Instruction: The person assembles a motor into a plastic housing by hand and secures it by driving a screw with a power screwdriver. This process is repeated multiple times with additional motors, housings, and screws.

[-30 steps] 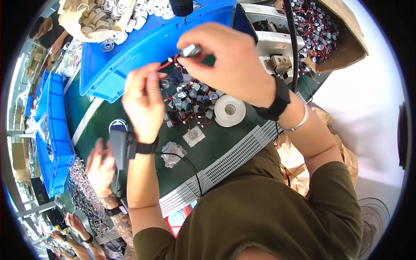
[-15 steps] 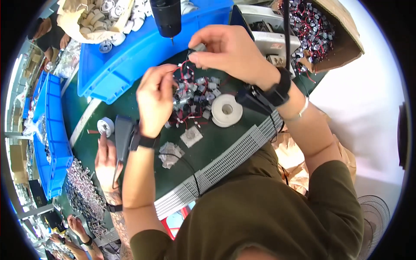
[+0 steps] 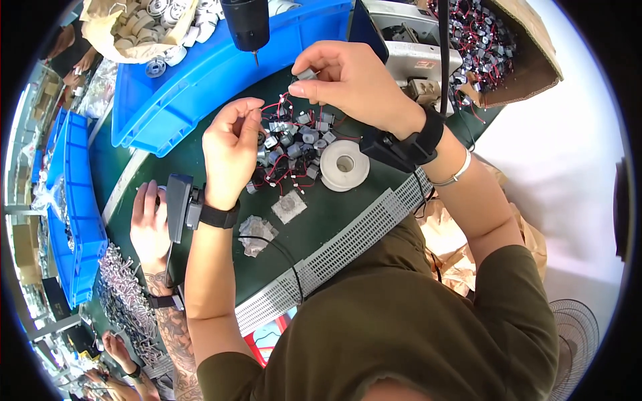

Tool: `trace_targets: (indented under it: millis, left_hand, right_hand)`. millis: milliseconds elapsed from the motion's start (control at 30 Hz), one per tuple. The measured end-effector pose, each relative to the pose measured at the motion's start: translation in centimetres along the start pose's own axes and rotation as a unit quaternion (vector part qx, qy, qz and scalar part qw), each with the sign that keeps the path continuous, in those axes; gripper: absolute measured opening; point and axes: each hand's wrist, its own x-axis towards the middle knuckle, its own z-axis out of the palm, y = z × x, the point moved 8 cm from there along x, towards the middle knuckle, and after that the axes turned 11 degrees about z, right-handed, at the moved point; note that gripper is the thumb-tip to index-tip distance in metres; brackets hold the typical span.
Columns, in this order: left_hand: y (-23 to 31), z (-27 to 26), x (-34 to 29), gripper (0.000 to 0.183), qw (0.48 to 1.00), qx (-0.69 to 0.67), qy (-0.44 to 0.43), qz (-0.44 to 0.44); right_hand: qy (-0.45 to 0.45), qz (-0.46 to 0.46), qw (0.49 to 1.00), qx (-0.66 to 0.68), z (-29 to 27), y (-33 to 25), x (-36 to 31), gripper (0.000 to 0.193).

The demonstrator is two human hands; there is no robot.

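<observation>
Between thumb and forefinger, my right hand (image 3: 348,77) pinches a small grey motor (image 3: 306,75), held above the bench. My left hand (image 3: 231,137) is closed in a pinch at the end of a thin red wire (image 3: 273,105); the very tip between its fingers is hidden. Under and between both hands lies a pile of small motors (image 3: 294,144) with red and black wires and white plugs. A white round spool-shaped part (image 3: 344,165) rests flat at the right side of the pile, below my right wrist.
A black powered driver (image 3: 246,23) hangs over a blue bin (image 3: 174,100). More wired motors fill a cardboard box (image 3: 528,80). A co-worker's tattooed hand (image 3: 148,230) reaches in beside my left forearm, near a heap of screws (image 3: 127,294). Crumpled plastic (image 3: 256,235) lies near the bench edge.
The whole view has shifted slightly. My two hands stand a little farther apart, still pinching. The co-worker's hand has closed over a white round part, now mostly hidden.
</observation>
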Motion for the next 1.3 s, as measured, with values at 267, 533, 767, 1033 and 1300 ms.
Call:
trace_targets:
  millis: [267,533,767,1033,1300]
  left_hand:
    - [0.4,-2.7,-1.2,0.013,0.982,-0.182,-0.004,-0.046]
    - [2.4,-1.2,-1.1,0.013,0.967,-0.253,0.015,-0.013]
    - [3.7,-1.5,-1.5,0.015,0.957,-0.288,0.021,0.019]
    - [0.8,-2.2,-2.0,0.014,0.897,-0.414,0.112,-0.105]
    - [4.0,-1.5,-1.7,0.012,0.919,-0.33,0.211,-0.042]
  right_hand:
    - [0.029,0.011,1.0,-0.004,-0.8,0.4,0.2,0.02]
    - [-0.06,-0.007,0.996,0.067,2.5,-1.3,-1.0,0.019]
    - [-0.078,0.029,0.99,0.114,2.2,-1.8,-1.9,0.019]
    - [0.017,-0.181,0.937,-0.297,2.3,-1.4,-1.8,0.025]
    - [-0.076,-0.029,0.991,-0.103,6.3,-2.9,-2.6,0.028]
